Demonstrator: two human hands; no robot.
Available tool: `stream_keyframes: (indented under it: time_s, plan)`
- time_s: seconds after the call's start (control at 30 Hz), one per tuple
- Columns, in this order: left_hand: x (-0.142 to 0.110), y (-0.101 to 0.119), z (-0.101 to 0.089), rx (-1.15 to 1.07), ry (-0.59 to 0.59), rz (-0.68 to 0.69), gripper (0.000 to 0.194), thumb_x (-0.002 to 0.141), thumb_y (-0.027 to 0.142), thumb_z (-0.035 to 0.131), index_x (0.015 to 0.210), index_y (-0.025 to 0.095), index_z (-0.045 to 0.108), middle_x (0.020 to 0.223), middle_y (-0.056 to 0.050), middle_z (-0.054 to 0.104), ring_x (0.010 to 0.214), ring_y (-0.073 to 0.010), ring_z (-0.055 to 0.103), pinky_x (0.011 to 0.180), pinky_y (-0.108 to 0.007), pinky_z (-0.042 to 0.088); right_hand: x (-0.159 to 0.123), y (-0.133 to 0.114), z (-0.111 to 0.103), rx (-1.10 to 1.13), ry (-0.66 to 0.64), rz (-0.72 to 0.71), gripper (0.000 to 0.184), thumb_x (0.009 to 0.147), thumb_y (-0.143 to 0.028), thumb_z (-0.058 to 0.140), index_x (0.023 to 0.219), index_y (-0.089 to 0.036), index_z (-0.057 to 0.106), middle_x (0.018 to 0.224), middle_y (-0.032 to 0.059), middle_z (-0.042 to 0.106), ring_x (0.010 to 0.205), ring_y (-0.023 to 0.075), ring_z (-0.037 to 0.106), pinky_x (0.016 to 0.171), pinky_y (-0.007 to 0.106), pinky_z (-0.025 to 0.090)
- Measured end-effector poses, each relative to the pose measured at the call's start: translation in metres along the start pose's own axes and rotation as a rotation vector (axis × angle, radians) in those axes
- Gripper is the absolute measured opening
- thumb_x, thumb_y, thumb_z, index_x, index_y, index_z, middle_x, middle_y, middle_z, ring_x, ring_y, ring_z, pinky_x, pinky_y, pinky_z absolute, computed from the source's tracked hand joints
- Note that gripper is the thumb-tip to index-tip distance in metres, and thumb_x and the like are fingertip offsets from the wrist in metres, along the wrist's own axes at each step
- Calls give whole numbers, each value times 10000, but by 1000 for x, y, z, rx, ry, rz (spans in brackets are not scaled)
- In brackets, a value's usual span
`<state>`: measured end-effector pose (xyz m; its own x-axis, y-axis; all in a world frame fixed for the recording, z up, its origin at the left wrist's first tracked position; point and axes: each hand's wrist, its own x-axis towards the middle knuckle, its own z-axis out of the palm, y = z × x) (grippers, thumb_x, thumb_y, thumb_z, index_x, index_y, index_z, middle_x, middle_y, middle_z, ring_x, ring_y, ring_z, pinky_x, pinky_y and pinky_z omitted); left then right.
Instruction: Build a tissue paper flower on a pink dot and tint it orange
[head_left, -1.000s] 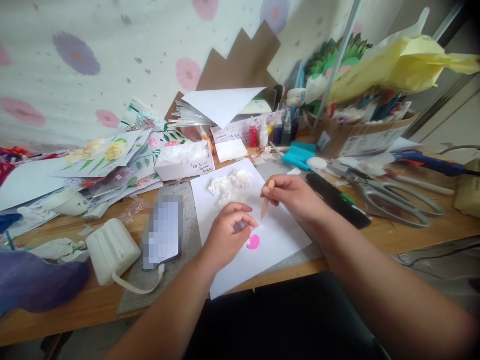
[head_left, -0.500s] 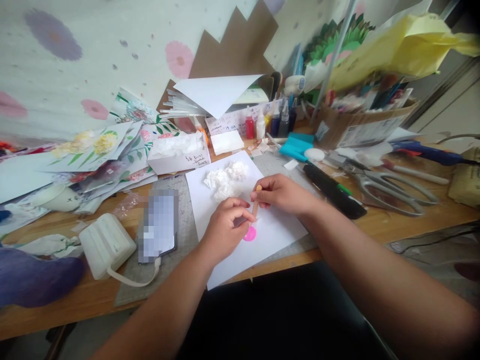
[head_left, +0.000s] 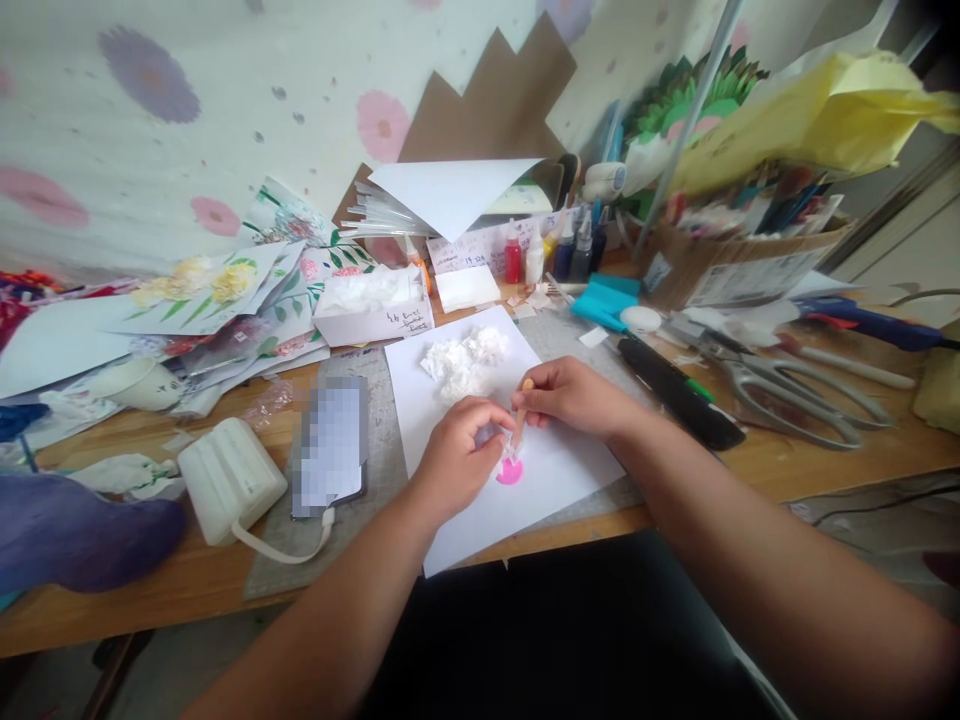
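Note:
My right hand [head_left: 559, 395] pinches a slim wooden stick [head_left: 520, 428], which points down toward a pink round patch [head_left: 510, 472] on a white sheet of paper [head_left: 450, 500]. Close to the stick's lower end, my left hand [head_left: 469, 455] has thumb and fingers closed on a small white crinkled piece [head_left: 511, 447], thin like tissue. Its lower edge hangs at the top of the pink patch; whether it touches the patch I cannot tell. Behind the hands, white ruffled tissue flowers [head_left: 461, 362] lie clustered on the sheet.
Left of the paper lie a phone [head_left: 330, 440] and a white power bank [head_left: 232, 480] joined by a cable. A box of white tissue pieces [head_left: 375, 305] and paint bottles [head_left: 534, 255] stand behind. To the right are a black cutter [head_left: 679, 395] and large scissors [head_left: 795, 390].
The white crinkled piece now shows plainly between my left fingers and the stick, above the pink patch. The whole view has shifted slightly; both hands stay near the same spot.

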<state>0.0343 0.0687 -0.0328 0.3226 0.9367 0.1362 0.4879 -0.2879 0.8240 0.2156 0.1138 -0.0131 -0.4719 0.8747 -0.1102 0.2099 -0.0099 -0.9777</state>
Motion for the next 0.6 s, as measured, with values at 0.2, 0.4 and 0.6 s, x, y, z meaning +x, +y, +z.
stream_keyframes:
  time_s: [0.2,0.4,0.6]
  plan:
    - [1,-2,-2,-41,17,-86,175,812,149,459,909,216,589,994,-20,606,962,-180,567,865,-343,440,1,2,1,42,-11,33,183,663,-327,699,583,-173,638,510,-25,605,493,97,514,516,227,410]
    - [1,-4,4,-52,90,0,169,769,104,492,841,199,611,906,-24,622,908,-176,584,824,-315,458,-1,2,5,29,3,33,200,643,-330,710,551,-170,634,480,-22,589,471,100,486,495,231,371]
    - [-19,11,-12,38,257,120,156,791,99,492,875,180,595,916,-45,609,898,-156,572,822,-284,455,1,4,4,100,150,31,257,693,-375,647,540,-175,594,439,-27,517,421,93,421,452,241,304]
